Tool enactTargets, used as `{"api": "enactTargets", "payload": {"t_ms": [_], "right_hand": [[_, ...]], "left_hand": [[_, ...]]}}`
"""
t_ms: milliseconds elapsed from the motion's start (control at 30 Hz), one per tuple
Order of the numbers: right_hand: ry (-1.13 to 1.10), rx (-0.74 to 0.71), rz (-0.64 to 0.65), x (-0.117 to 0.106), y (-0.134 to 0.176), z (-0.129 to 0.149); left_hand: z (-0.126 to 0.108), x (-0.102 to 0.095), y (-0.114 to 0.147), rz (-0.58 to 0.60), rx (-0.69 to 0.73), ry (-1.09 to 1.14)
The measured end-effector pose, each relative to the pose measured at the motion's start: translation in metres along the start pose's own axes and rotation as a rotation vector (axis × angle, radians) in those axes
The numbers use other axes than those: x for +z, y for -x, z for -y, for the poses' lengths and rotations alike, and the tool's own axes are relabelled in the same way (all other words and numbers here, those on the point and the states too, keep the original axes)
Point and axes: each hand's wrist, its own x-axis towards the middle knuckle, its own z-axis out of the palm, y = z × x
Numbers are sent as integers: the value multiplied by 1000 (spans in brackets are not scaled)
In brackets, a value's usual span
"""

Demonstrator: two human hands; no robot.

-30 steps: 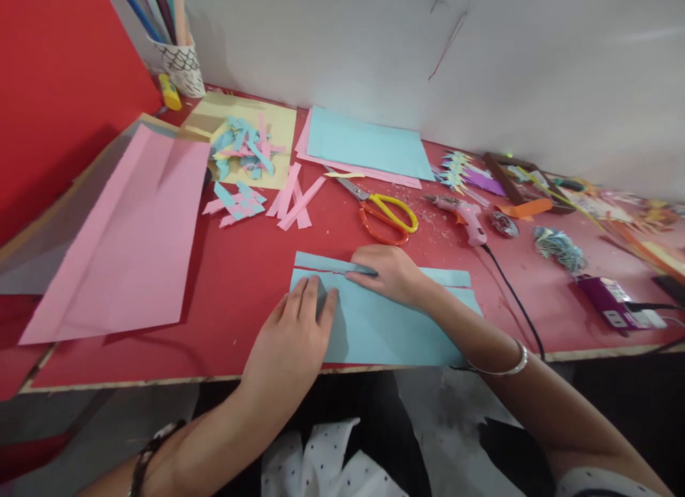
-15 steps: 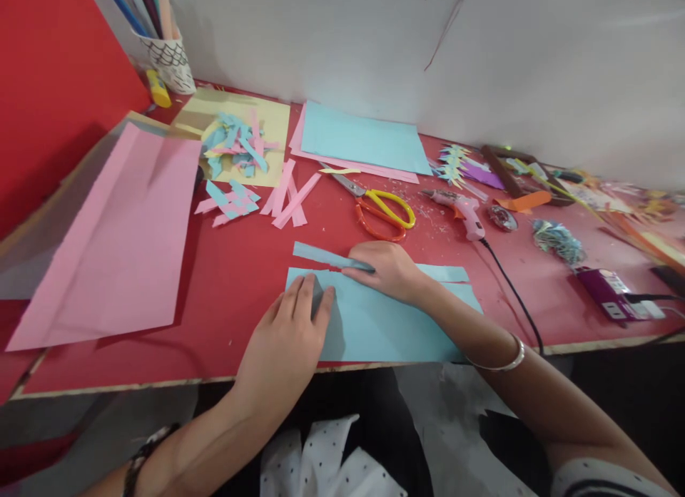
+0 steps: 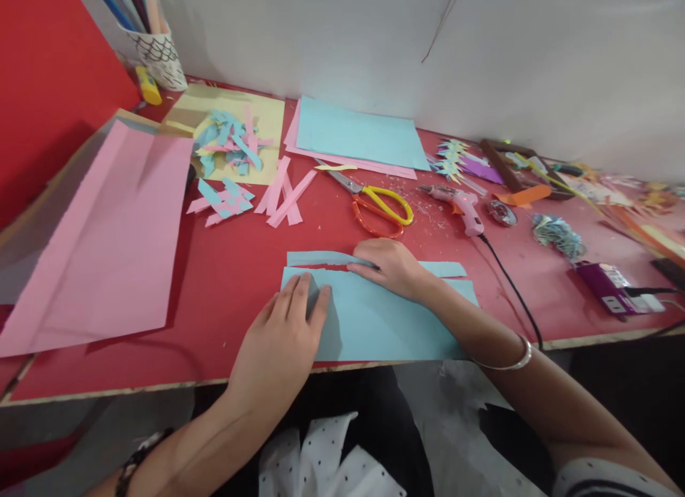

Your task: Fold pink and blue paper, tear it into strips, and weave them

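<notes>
A light blue sheet of paper (image 3: 390,329) lies at the table's front edge. Along its far side runs a narrow blue paper strip (image 3: 313,257), parted from the sheet by a ragged gap at the left. My left hand (image 3: 281,333) rests flat on the sheet's left part, fingers stretched out, pressing it down. With its fingers closed, my right hand (image 3: 389,269) pinches the strip near the middle. The strip's right end shows beyond my right wrist; whether it is still joined to the sheet under the hand is hidden. Scissors (image 3: 382,203) with yellow and orange handles lie just beyond.
Pink paper (image 3: 123,233) lies at left. Behind are cut strips (image 3: 286,194), a paper-scrap pile (image 3: 235,140) and stacked sheets (image 3: 364,133). A pink glue gun (image 3: 460,203), tape roll (image 3: 501,212), tinsel-like bundle (image 3: 558,237) and purple power box (image 3: 607,289) stand at right.
The strip's left end has swung down towards the sheet and now lies nearly parallel to its edge. My right hand still pinches the strip; my left hand stays on the sheet. The view has shifted slightly.
</notes>
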Motion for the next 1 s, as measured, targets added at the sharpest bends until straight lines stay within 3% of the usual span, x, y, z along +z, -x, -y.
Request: {"api": "enactTargets", "payload": {"t_ms": [133, 333, 500, 1000], "right_hand": [[-52, 10, -5, -6, 6, -2], [-58, -1, 7, -8, 14, -7], [-17, -3, -33, -3, 15, -7], [-24, -43, -52, -7, 20, -11]], "left_hand": [[0, 1, 1, 70, -32, 54], [1, 1, 2, 84, -55, 110], [1, 6, 3, -52, -10, 47], [3, 7, 2, -186, 53, -42]]}}
